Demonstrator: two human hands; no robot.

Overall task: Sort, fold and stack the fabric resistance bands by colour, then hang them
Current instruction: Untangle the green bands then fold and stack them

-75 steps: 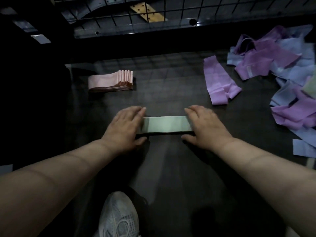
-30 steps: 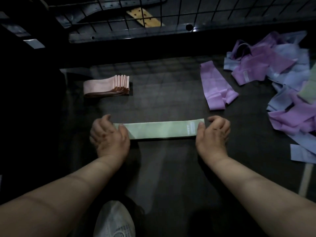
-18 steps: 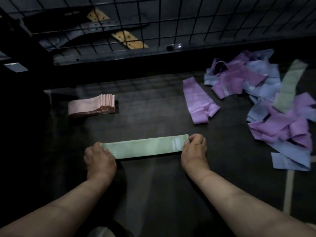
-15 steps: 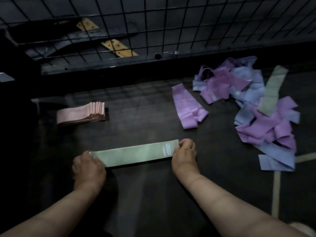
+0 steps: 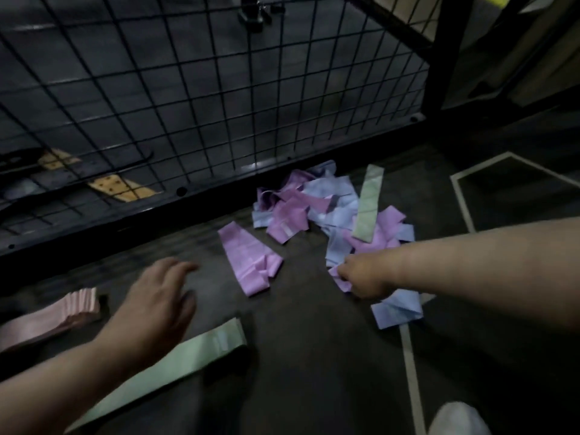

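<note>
Right grip (image 5: 364, 277) reaches into the near edge of the mixed pile (image 5: 332, 215), fingers curled on a purple strip (image 5: 340, 281). The pinch appears closed, though motion blur softens the detail. Left grip (image 5: 157, 299) hovers with fingers spread and relaxed, holding nothing. It is just above the green band (image 5: 194, 348), which lies flat and full-length on the floor (image 5: 314, 356), partly under the left forearm.

Progress: early.
- Done: one colour. The pink stack (image 5: 53, 318) sits at far left, folded and squared.
- In hand: the green band is smoothed out but not folded. A second green band (image 5: 368, 205) lies on top of the pile.
- Set apart: a separate purple band (image 5: 248, 262) lies between the green band and the pile, doubled over at its near end.
- Left: a blue band (image 5: 397, 309) lies just beside the right grip. The other purple and blue bands are tangled and unsorted.
- Hanging: not begun. No band hangs on the wire mesh panel (image 5: 219, 89) in view.

Change from half a second earlier: both grips then pinched the ends of the green band, and both are now off it. The right grip has crossed to the pile and the left grip has lifted. The view has swung right and upward, so the whole pile now shows.
</note>
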